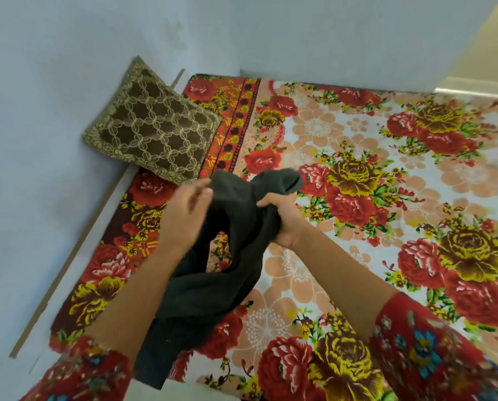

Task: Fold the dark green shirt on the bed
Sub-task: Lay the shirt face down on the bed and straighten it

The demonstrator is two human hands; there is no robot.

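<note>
The dark green shirt (213,287) hangs bunched and crumpled above the left part of the bed (314,131), which is covered with a floral sheet. My right hand (282,219) is clenched around a gathered part of the shirt near its top. My left hand (185,215) touches the shirt's upper left edge with fingers curled on the fabric. The lower end of the shirt dangles down past the bed's near edge, between my forearms.
A brown patterned cushion (152,128) leans against the pale wall (54,68) at the bed's far left corner. A wooden bed frame edge (77,250) runs along the left side. The flowered sheet stretches to the right.
</note>
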